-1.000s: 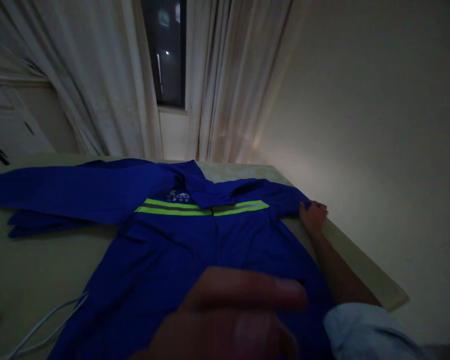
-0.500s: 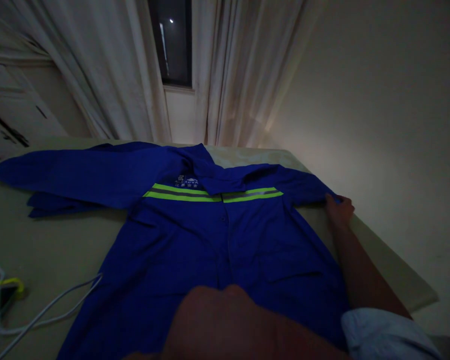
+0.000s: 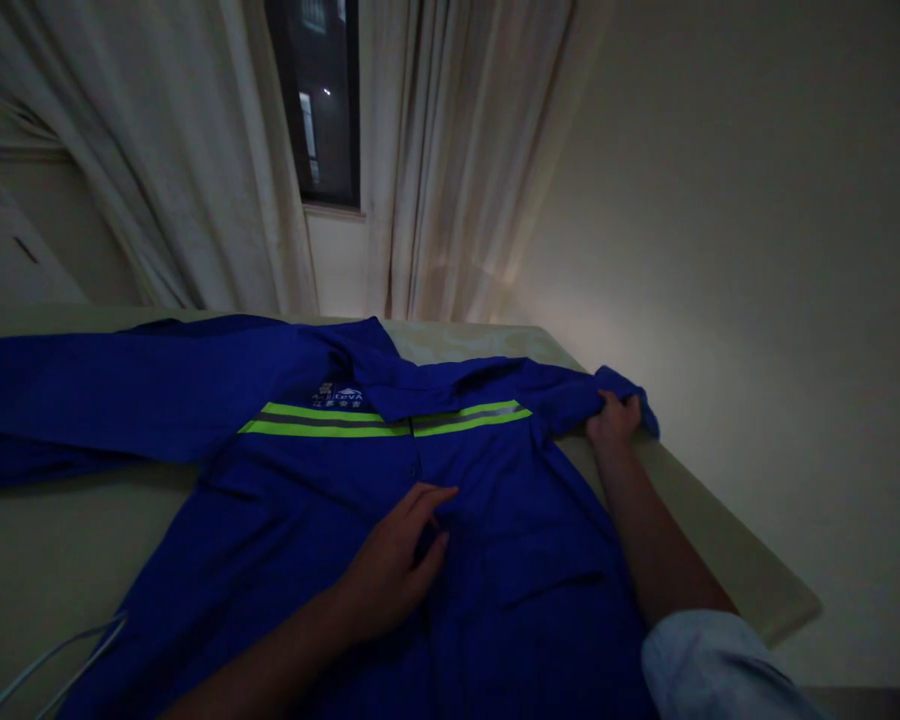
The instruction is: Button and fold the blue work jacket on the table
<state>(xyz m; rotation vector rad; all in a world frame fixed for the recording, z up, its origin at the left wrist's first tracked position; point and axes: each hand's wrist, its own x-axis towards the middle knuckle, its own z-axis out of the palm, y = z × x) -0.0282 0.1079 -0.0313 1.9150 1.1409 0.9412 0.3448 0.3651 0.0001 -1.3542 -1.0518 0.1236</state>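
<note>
A blue work jacket point(image 3: 330, 520) with a yellow-green and grey reflective band across its chest lies spread on the pale table. Its collar points away from me, and one sleeve stretches out to the left. At the right, my right hand point(image 3: 613, 418) is closed around the other sleeve, whose end flops over beyond my fingers near the table edge. Over the middle of the jacket's front is my left hand point(image 3: 397, 560), fingers apart and thumb out, holding nothing. Whether it touches the cloth I cannot tell.
The pale table top point(image 3: 750, 550) runs to an edge at the right, close to a bare wall point(image 3: 757, 250). A white cable point(image 3: 52, 660) lies at the lower left. Curtains point(image 3: 450, 150) and a dark window point(image 3: 319, 110) stand behind; a white cabinet point(image 3: 15, 240) is at the left.
My left hand has moved from close to the camera to farther over the jacket, fingers apart. My right hand has drawn the right sleeve inward and its end now folds over. The view has shifted right.
</note>
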